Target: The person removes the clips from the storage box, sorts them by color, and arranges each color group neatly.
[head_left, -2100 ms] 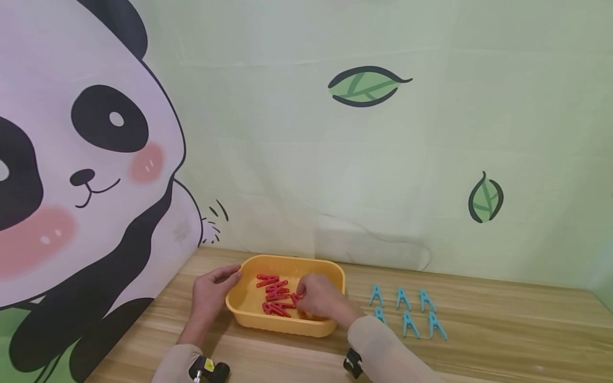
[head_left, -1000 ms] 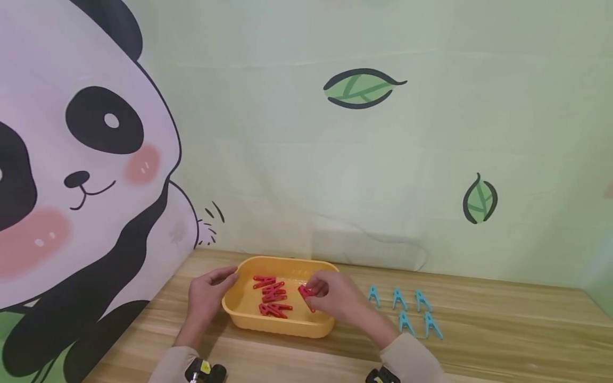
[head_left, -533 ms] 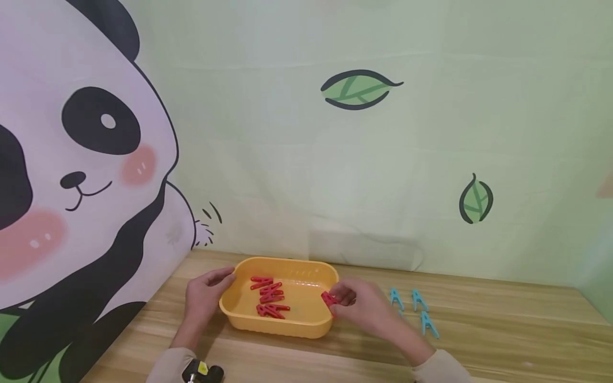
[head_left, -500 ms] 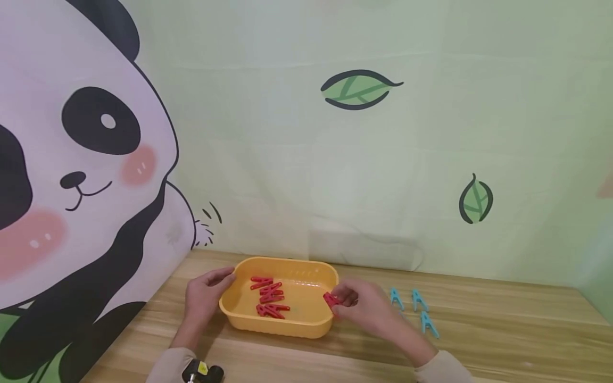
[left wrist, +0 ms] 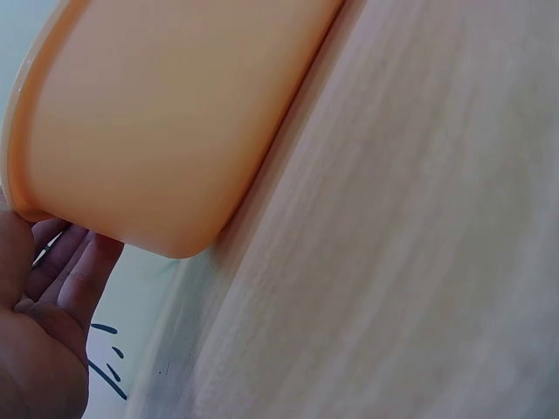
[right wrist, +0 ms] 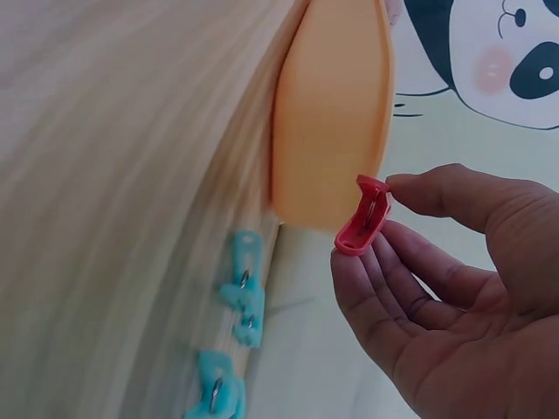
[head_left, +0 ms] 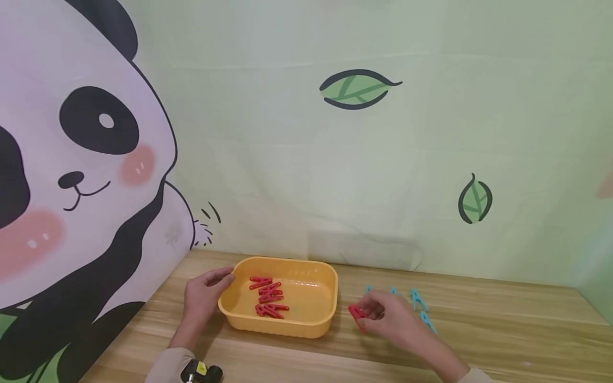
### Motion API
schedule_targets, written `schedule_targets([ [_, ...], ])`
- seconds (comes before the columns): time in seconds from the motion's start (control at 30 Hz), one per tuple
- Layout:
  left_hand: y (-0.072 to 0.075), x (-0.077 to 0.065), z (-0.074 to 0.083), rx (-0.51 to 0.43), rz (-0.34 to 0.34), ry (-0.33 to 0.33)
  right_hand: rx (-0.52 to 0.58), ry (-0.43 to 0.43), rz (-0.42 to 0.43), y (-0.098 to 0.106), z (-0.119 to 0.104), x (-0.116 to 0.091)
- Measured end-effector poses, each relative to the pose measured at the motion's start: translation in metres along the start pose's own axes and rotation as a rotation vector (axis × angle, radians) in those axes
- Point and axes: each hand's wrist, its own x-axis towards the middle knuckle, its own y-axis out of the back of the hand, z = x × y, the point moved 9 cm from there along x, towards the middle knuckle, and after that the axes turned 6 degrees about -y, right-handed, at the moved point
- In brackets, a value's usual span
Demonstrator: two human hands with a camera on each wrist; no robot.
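Observation:
My left hand (head_left: 203,298) holds the left end of a yellow plastic basin (head_left: 278,323); in the left wrist view its fingers (left wrist: 87,275) lie against the basin's outer wall below the rim, and the thumb tip is cut off. Several red clothespins (head_left: 270,292) lie in the left half of the basin. Just beyond the basin's right end, my right hand (head_left: 397,322) pinches one red clothespin (right wrist: 365,216) between thumb and fingertips, above the table. Around and behind this hand are several blue clothespins (head_left: 418,300), some partly hidden by it.
The wooden table (head_left: 517,330) runs back to a pale green backdrop (head_left: 373,170) with printed leaves and a large panda at left. A small black camera (head_left: 203,371) is strapped at the left wrist. Two or more blue clothespins (right wrist: 249,292) lie near the basin in the right wrist view.
My right hand has lifted a red clothespin out of the basin and carried it right, past the rim and over the table. The left hand has stayed at the basin's left end.

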Motion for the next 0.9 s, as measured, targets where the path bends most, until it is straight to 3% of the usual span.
schedule_targets([
  [0.47,0.0,0.0,-0.002,0.015,-0.008,0.001,-0.009,-0.021,-0.091,0.001,0.027,-0.017],
  [0.7,0.0,0.001,-0.002,0.016,-0.004,0.001,-0.052,-0.065,-0.126,-0.001,0.038,-0.021],
  [0.9,0.0,0.0,-0.001,0.009,-0.007,-0.006,-0.093,-0.05,-0.133,-0.003,0.04,-0.024],
])
